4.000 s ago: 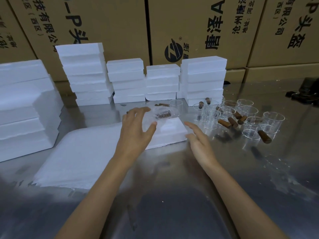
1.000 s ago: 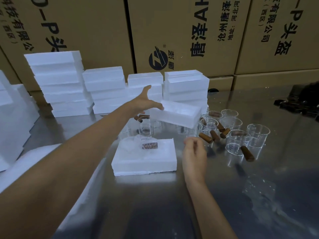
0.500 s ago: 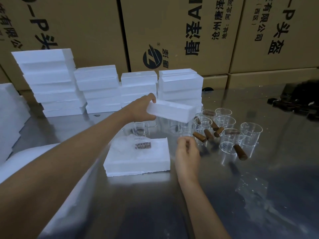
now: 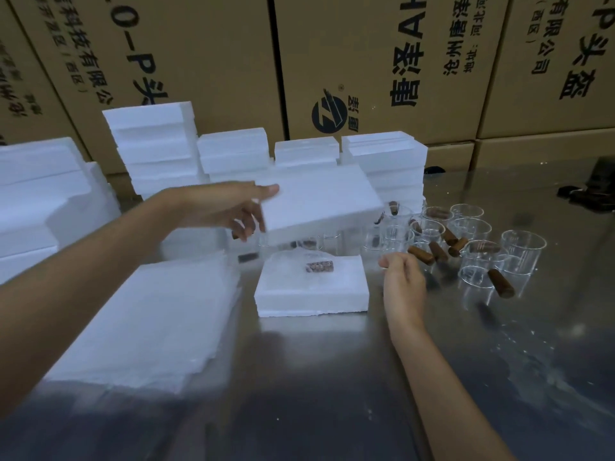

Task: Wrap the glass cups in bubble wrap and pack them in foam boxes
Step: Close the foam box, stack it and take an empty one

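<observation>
My left hand (image 4: 233,207) grips a white foam lid (image 4: 319,201) by its left end, holding it tilted in the air above the open foam box (image 4: 312,294). A cup wrapped in bubble wrap (image 4: 309,264), its brown handle showing, lies in that box on the steel table. My right hand (image 4: 402,277) hovers just right of the box, fingers loosely curled, holding nothing. Several bare glass cups (image 4: 479,254) with brown wooden handles stand to the right. A stack of bubble wrap sheets (image 4: 149,321) lies at the left.
Stacks of white foam boxes (image 4: 156,144) line the back against brown cardboard cartons (image 4: 366,61). Larger foam pieces (image 4: 43,194) sit at the far left. A dark object (image 4: 592,191) lies at the right edge of the steel table (image 4: 332,394).
My left hand has carried the foam lid from the back stacks toward me, over the open box. My right hand stayed beside the box.
</observation>
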Demonstrator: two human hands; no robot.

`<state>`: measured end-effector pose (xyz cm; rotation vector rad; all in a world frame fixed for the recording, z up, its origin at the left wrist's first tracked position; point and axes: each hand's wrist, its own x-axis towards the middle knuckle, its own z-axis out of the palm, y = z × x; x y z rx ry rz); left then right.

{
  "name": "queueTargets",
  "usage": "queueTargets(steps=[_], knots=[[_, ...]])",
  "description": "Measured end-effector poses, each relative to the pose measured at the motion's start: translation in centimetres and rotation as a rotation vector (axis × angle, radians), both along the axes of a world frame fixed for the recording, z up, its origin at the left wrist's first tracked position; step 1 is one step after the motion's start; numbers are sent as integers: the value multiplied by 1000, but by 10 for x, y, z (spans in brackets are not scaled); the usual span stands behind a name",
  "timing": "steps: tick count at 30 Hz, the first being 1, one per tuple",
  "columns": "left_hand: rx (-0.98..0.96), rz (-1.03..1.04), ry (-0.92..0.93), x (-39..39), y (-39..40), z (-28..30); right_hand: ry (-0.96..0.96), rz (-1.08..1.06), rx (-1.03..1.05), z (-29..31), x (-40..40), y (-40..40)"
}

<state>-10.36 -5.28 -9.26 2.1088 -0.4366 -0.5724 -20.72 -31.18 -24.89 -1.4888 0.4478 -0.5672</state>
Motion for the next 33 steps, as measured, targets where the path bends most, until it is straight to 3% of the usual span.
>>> queueTargets(steps=[4, 6, 11, 17, 22, 26, 33], knots=[[61, -127, 298, -2, 13, -31, 3, 11, 72, 6, -4, 0], [85, -120, 344, -1, 14, -41, 12, 9, 92, 8, -6, 0], [107, -40, 271, -6, 2, -50, -20, 76, 86, 13, -8, 2], [184, -28, 88, -17, -8, -49, -55, 364, -18, 20, -18, 14], [252, 35, -69, -23, -10, -55, -43, 391, -58, 22, -18, 13], [268, 75, -63, -28, -10, -61, -18, 423, -99, 19, -20, 16], [103, 203, -17, -29, -6, -77, 15, 405, -73, 17, -19, 16]])
